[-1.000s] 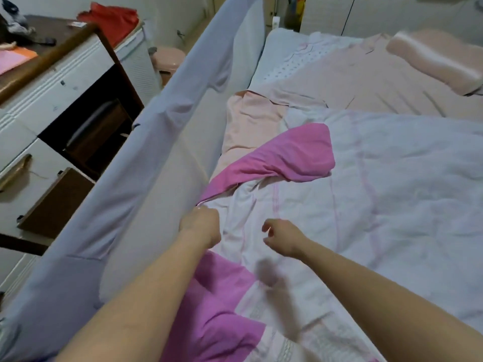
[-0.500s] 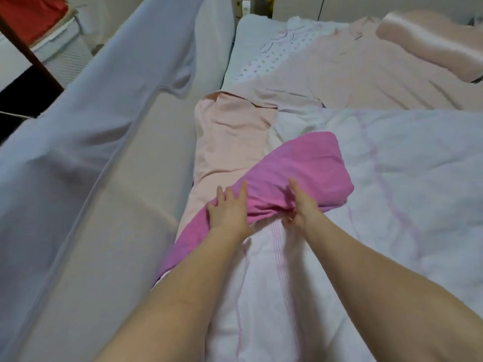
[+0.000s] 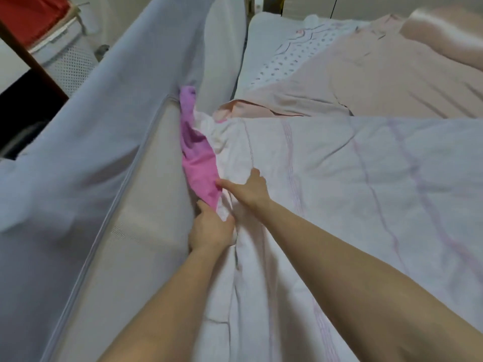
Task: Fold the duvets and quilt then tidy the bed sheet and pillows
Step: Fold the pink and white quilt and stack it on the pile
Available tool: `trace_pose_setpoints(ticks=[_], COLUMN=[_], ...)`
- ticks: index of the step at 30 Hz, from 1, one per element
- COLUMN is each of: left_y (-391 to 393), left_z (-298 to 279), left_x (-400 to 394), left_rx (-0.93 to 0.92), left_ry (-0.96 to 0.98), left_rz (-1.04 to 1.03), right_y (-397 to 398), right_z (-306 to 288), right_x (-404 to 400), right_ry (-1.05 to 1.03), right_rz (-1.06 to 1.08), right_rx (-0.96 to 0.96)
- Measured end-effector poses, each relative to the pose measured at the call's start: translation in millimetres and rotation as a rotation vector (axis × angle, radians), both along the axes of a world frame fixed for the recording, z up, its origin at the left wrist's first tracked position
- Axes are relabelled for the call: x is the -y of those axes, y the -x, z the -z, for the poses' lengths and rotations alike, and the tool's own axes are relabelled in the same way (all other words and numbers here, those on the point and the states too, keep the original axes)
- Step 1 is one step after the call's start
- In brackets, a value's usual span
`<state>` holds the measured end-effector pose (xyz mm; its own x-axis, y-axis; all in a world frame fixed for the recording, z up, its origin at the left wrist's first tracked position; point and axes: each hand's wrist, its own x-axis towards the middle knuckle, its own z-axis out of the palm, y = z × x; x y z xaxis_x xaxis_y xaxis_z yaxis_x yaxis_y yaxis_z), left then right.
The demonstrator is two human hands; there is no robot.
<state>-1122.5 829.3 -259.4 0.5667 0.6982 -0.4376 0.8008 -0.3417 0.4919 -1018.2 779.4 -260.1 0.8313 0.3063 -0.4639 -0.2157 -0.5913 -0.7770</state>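
A white duvet (image 3: 366, 178) with faint pink stripes covers the near half of the bed. Its magenta underside (image 3: 198, 165) shows as a narrow strip along the left edge, against the bed rail. My left hand (image 3: 210, 228) grips the duvet's edge where pink meets white. My right hand (image 3: 248, 188) lies on the white top with fingers spread, thumb touching the pink strip. Beyond lies a pale pink quilt (image 3: 366, 82), a peach sheet corner (image 3: 230, 111) and a pink pillow (image 3: 444, 30) at the far right.
A grey mesh bed rail (image 3: 109, 158) runs along the bed's left side. A white dotted pillow (image 3: 282, 56) lies at the head. To the far left stand a white basket (image 3: 70, 61) with red cloth (image 3: 28, 14) and dark furniture.
The pink flap that lay folded over the duvet's top has been turned back to the left edge. Both hands moved left and nearer with it.
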Motion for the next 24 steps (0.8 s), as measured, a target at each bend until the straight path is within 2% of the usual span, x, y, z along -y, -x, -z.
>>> trace_pose_setpoints(ticks=[3, 5, 7, 10, 12, 14, 15, 17, 18, 19, 21, 22, 24], left_y=[0.1, -0.4, -5.0, -20.2, -23.5, -21.7, -19.4, -8.3, -0.9, 14.3, 42.3, 55.4, 68.6], left_z=[8.4, 9.7, 3.1, -24.1, -37.0, -40.6, -37.7, -24.1, -18.4, -15.1, -7.9, -8.1, -16.4], left_x=[-12.7, -15.5, -13.9, -23.9, -30.8, -38.7, -41.3, -40.3, -39.1, -33.2, -29.3, -28.0, -27.8], left_rx=[0.136, 0.155, 0.145, 0.254, 0.287, 0.247, 0.146, -0.098, -0.199, -0.254, -0.341, -0.394, -0.344], left_ry=[0.076, -0.007, -0.183, -0.411, -0.589, -0.85, -0.913, -0.85, -0.795, -0.764, -0.759, -0.769, -0.854], left_rz=[0.135, 0.239, 0.343, 0.19, 0.095, 0.155, 0.23, 0.417, 0.472, 0.524, 0.686, 0.767, 0.783], right_y=[-4.5, -11.0, -21.3, -36.8, -43.8, -36.1, -26.5, 5.1, 19.8, 38.4, 67.4, 85.9, 118.8], right_z=[11.4, 19.2, 24.6, 7.7, -6.7, -6.4, 0.2, 10.9, 16.6, 20.3, 25.9, 26.5, 28.9], right_x=[-16.0, -14.7, -9.2, -13.0, -23.0, -32.8, -34.7, -31.8, -30.1, -21.1, 0.9, 20.5, 61.5], right_ry=[0.147, 0.2, 0.201, -0.105, -0.306, -0.354, -0.32, -0.089, 0.001, 0.057, 0.191, 0.289, 0.403], right_rz=[0.009, 0.0, -0.037, 0.031, 0.076, -0.029, -0.182, -0.587, -0.695, -0.696, -0.508, -0.571, -0.939], right_rx=[-0.102, -0.069, 0.09, 0.289, 0.315, 0.254, 0.169, 0.013, 0.046, 0.132, 0.331, 0.368, 0.265])
